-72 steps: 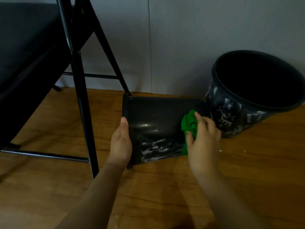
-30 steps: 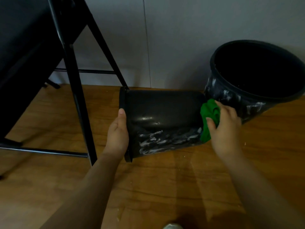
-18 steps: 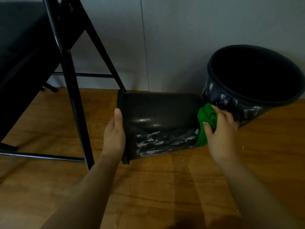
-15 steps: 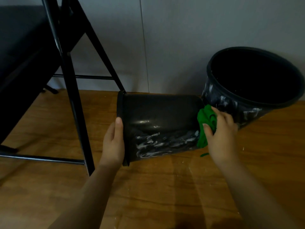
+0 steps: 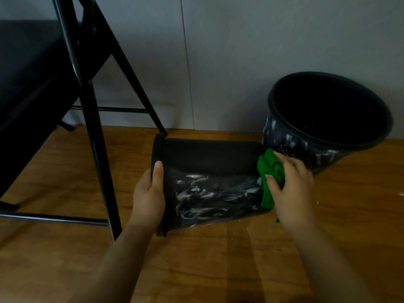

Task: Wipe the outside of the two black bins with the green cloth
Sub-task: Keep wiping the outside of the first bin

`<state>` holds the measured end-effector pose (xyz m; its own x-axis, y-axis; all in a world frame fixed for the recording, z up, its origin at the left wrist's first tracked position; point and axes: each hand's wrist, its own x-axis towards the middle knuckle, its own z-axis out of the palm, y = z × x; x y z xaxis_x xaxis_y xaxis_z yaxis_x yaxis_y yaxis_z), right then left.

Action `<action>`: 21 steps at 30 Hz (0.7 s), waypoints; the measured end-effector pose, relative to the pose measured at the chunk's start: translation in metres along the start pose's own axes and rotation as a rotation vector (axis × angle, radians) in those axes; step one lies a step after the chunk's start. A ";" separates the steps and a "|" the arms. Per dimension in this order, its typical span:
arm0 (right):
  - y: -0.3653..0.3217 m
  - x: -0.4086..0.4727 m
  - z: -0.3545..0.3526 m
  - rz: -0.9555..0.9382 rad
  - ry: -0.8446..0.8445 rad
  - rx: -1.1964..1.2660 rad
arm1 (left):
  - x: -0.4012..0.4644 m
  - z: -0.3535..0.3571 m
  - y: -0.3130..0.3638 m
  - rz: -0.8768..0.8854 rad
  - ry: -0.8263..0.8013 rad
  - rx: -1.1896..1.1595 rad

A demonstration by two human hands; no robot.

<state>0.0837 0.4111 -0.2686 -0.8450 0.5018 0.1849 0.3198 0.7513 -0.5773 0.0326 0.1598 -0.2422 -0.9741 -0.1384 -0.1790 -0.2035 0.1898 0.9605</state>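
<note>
- Near bin (image 5: 209, 171): black, lying on its side on the wooden floor (image 5: 218, 270), rim to the left, base to the right. White smears cover the lower half of the side that faces up; the upper half looks matt and clean.
- Second bin (image 5: 306, 149): black, upright but tilted, against the grey wall (image 5: 240, 51), just right of the lying bin's base. White streaks show on its outer wall. Whether the two bins touch cannot be told; the cloth and hand cover that spot.
- Left hand (image 5: 149, 197): grips the lying bin at its rim, thumb laid along the rim's outer edge, fingers hidden behind it.
- Right hand (image 5: 290, 186): fingers curled over the bunched green cloth (image 5: 270, 171), pressing it to the base end of the lying bin.
- Surroundings: black folding chair (image 5: 96, 149) on the left; one of its rear feet stands just behind the lying bin's rim. A dark seat or cushion fills the upper left. White flecks lie scattered on the floor to the right.
- Obstruction: the right hand and cloth hide the bin's base corner.
- Versus 2.4 s ago: the cloth has moved from mid-side to the base end. The smears on the lower half remain. The left hand keeps the same hold on the rim.
- Versus 0.5 s ago: no clear shift in cloth or bins.
</note>
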 end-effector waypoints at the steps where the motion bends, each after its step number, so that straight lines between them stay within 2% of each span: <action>1: -0.001 -0.002 -0.001 0.007 0.004 -0.002 | 0.001 0.001 0.001 -0.018 0.005 0.002; 6: -0.011 -0.021 0.005 -0.071 -0.061 -0.015 | 0.016 0.002 0.007 -0.088 -0.012 0.020; 8: -0.010 -0.019 0.006 -0.098 -0.073 -0.021 | 0.019 0.002 0.008 -0.063 -0.002 0.029; 13: -0.014 -0.015 0.010 0.084 0.042 0.035 | 0.001 0.000 -0.009 0.031 0.006 0.014; 18: -0.024 -0.030 0.017 -0.147 -0.091 -0.057 | 0.007 0.000 -0.004 0.025 -0.002 0.033; 21: -0.013 -0.011 0.011 -0.043 -0.048 -0.082 | 0.011 -0.001 -0.003 0.035 -0.007 0.059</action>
<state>0.0840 0.3915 -0.2719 -0.8773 0.4492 0.1688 0.3155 0.8050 -0.5025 0.0226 0.1570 -0.2471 -0.9813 -0.1235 -0.1474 -0.1746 0.2510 0.9521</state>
